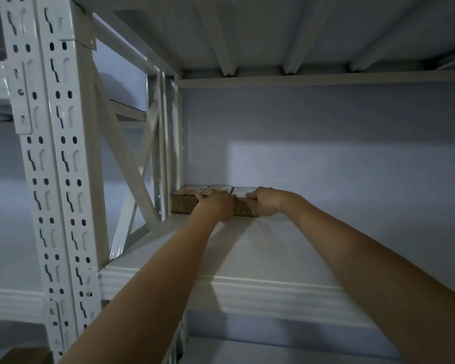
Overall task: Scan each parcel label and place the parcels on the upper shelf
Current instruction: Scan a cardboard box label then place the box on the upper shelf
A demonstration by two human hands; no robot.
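1. Three brown cardboard parcels with white labels on top, in a row at the back left corner of the white metal upper shelf: left parcel, middle parcel, right parcel.
2. Left hand curled over the middle parcel's front; right hand gripping the right parcel, fingers over its top edge.
3. White perforated steel upright at left.

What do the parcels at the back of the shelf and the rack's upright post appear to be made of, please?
Parcels: probably brown cardboard, matte, with pale printed labels on top. Upright post: apparently painted steel, white and slightly glossy, punched with rows of slots.
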